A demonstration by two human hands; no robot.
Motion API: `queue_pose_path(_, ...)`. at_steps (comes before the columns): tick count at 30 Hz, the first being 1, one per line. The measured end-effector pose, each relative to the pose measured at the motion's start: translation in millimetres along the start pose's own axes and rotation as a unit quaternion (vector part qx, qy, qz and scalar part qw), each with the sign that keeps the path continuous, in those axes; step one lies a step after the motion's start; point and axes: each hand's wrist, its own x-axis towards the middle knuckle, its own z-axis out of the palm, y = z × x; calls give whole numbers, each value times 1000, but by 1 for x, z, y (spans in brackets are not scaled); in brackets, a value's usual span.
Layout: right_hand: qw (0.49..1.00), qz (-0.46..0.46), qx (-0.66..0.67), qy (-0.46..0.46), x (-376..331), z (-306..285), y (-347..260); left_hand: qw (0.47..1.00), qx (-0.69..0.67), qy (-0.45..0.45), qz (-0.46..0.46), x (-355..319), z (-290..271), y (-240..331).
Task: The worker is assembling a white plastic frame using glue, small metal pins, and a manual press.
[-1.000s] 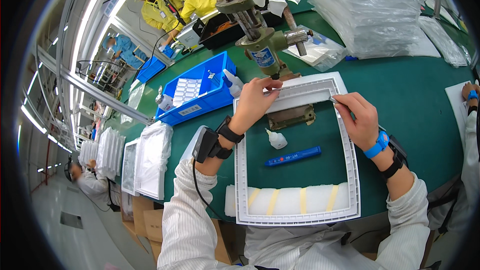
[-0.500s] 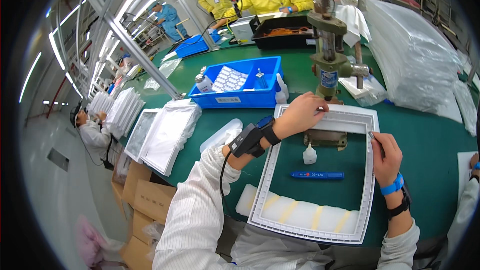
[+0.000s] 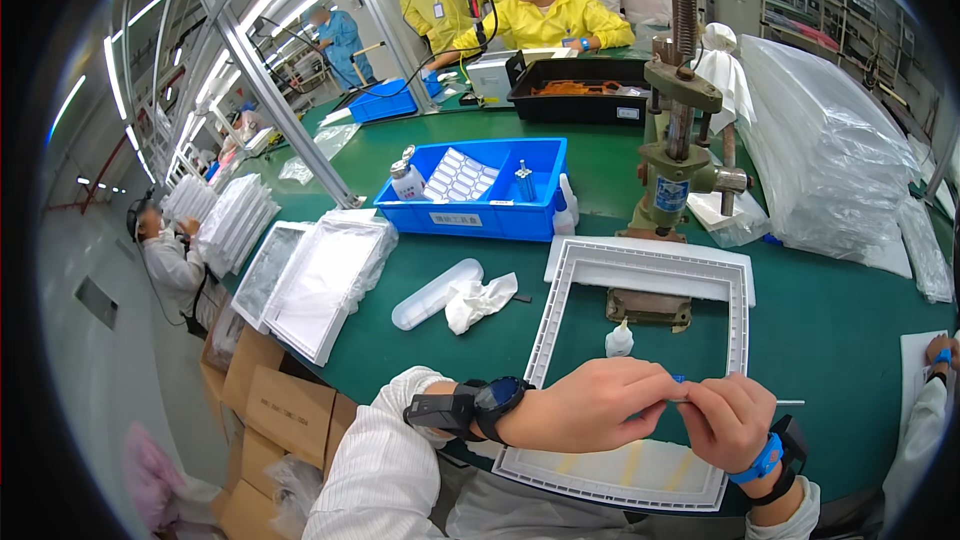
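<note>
My left hand point(image 3: 605, 402) and my right hand point(image 3: 728, 420) meet fingertip to fingertip above the near part of a white rectangular plastic frame point(image 3: 738, 320). My right hand is closed in a pinch, and a thin grey rod point(image 3: 790, 403) sticks out to its right. The left thumb and fingers are pinched too; what lies between them is too small to make out. A bit of a blue pen point(image 3: 678, 378) shows just behind the left fingers, the rest hidden. Inside the frame's opening stands a small white squeeze bottle point(image 3: 619, 340). White foam with yellowish strips point(image 3: 630, 462) lies under the near side.
A green hand press point(image 3: 668, 185) stands behind the frame. Left of it sits a blue divided bin point(image 3: 470, 221), with a clear case point(image 3: 435, 295) and crumpled white cloth point(image 3: 480, 302) nearer. Wrapped panels point(image 3: 335, 275) lie left, plastic-wrapped sheets point(image 3: 830, 160) right. Co-workers are around the bench.
My left hand has come down from the frame's far side and my right hand from its right side; they now meet over the near part. The view has shifted slightly.
</note>
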Motion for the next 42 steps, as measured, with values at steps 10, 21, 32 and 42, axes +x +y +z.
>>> queue_pose_path(10, 1000, -5, 14, -22, -3, 4, -4, 1000, -3, -7, 9, -4, 5, -6)
queue_pose_path(21, 999, 21, 40, -26, -1, 5, -5, 1000, 3, -17, 21, -3, 5, -8)
queue_pose_path(32, 993, -2, 99, -67, -9, 1, -7, 992, -13, -31, 122, -10, 16, -8)
queue_pose_path(42, 986, -69, 145, -46, -1, 8, 5, 977, -183, -90, -68, -1, 0, -3)
